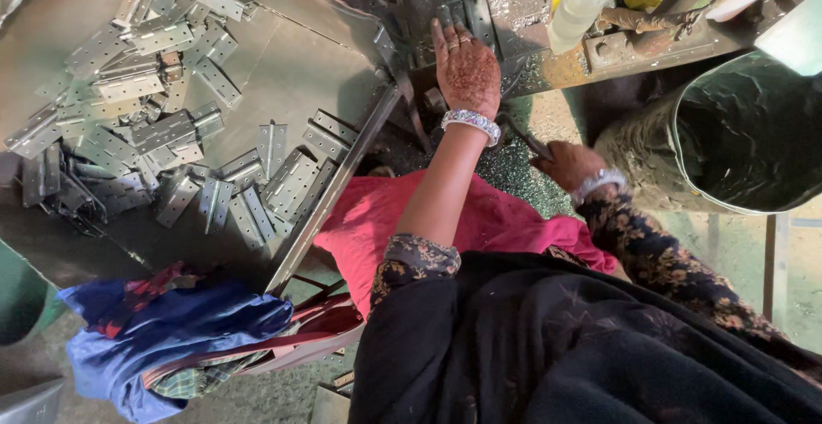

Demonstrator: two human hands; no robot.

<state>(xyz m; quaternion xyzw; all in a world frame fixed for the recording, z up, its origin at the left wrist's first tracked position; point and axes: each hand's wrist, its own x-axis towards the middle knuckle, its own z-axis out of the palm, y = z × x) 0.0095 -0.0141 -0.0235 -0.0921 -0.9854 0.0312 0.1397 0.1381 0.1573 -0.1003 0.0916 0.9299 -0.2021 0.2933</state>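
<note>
While a heap of perforated metal hinges (163,133) lies on a steel tray (291,64) to the left, the left hand (467,68) rests flat, fingers extended, on the dark machine bed (428,4), gripping nothing. The right hand (567,164) is closed around a slim metal lever (524,139) beside a large drum (745,133); a plastic bottle (582,0) stands beyond.

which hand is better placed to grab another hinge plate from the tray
Left, most likely. The left hand lies flat on the machine bed, empty, right beside the tray of hinge plates. The right hand is farther away and grips a dark lever.
</note>
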